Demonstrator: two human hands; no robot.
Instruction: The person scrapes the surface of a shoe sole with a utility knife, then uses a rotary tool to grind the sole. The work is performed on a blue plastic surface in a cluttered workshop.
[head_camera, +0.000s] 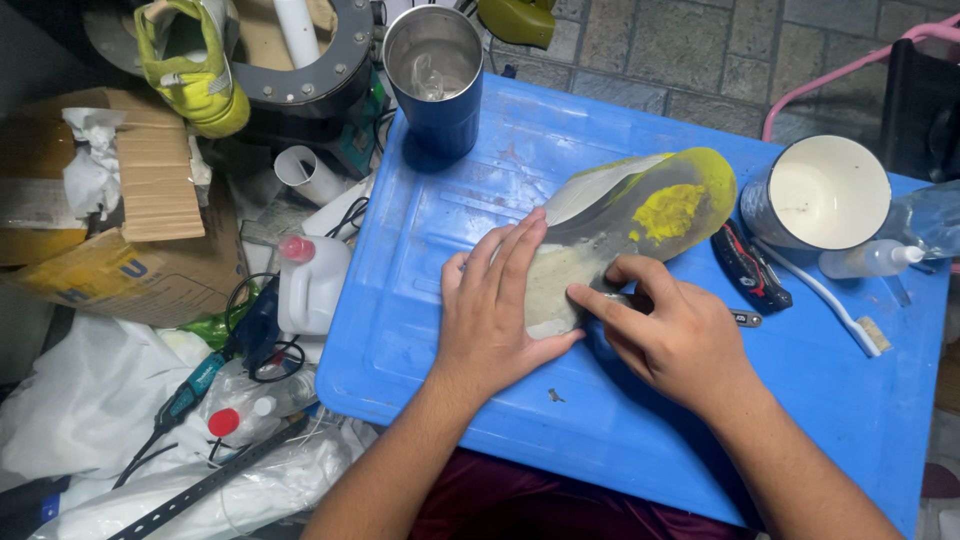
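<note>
Shoe sole (620, 235) lies under our fingers, its long axis running from our left hand (495, 305) up and rightward to the yellow toe end. Left fingers press flat together on its grey heel part; the right hand (670, 330) pinches a small tool at the sole's edge. All rests on the blue worktop (440, 330), a white cup (825, 195) well beyond.

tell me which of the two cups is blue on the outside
The steel-lined tumbler at the blue tray's far left corner; the other cup, far right, is white inside.

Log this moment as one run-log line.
left hand: flat on shoe sole | right hand: fingertip on sole edge | surface: blue lid | nearby: blue tumbler, white cup
</note>
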